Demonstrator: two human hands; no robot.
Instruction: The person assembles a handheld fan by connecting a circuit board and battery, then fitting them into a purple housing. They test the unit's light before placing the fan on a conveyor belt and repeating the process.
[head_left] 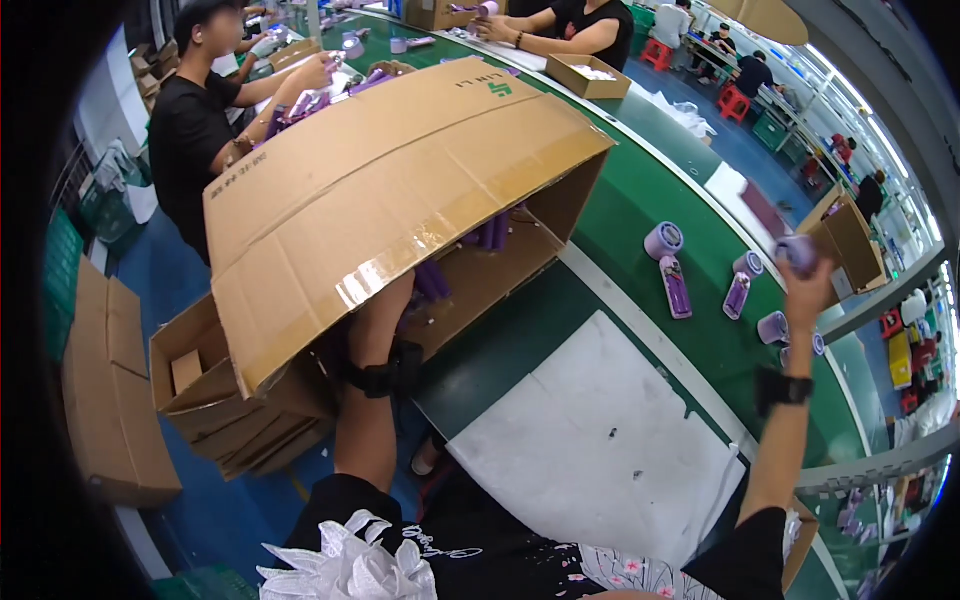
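My left hand (pixel 388 312) reaches under the flap of a large cardboard box (pixel 400 190) tipped with its open side toward me. Its fingers are hidden; purple handles (pixel 432 280) lie inside near them. On the right, my right hand (pixel 812 290) is raised over the green belt, closed round a lilac round-headed handheld device (pixel 797 252), blurred by motion. Similar devices with purple handles stand or lie on the belt: a larger one (pixel 665 240), a smaller one (pixel 738 290) and more by my right wrist (pixel 772 327).
A white sheet (pixel 600 430) covers the bench before me, beside the green conveyor belt (pixel 620 200). Flattened cartons and an open box (pixel 185 370) stand at the left. Co-workers (pixel 195 130) handle parts across the belt. A grey metal rail (pixel 880 455) crosses at right.
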